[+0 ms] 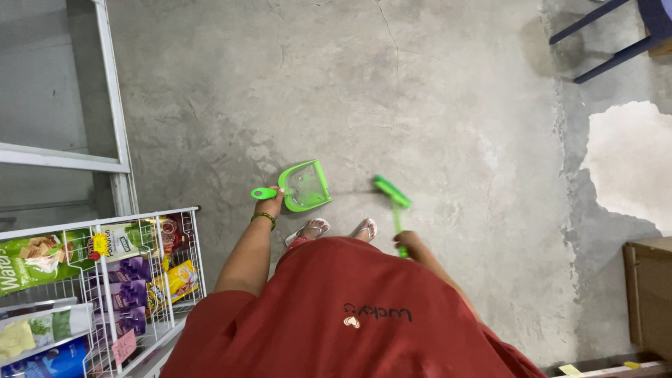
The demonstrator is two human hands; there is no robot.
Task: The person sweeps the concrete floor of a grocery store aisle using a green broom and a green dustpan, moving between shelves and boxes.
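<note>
While gripped by left hand (273, 201), translucent green dustpan (306, 185) tilted over concrete floor (434, 105), right hand's (409, 242) fingers closed on green brush (393, 199)

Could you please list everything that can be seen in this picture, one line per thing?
dustpan: one, green, on the floor ahead of the feet
hand brush: one, green, bristles on the floor right of the dustpan
concrete floor: one, grey, cracked, with a pale patch at right
wire rack: one, white, lower left, holding snack packets
snack packets: several, green, purple, yellow, in the rack
chair legs: dark blue, top right
cardboard box: one, brown, right edge
sandals: two, pale, on the feet
bracelet: one, green, left wrist
left hand: holds the dustpan handle
right hand: holds the brush handle
</note>
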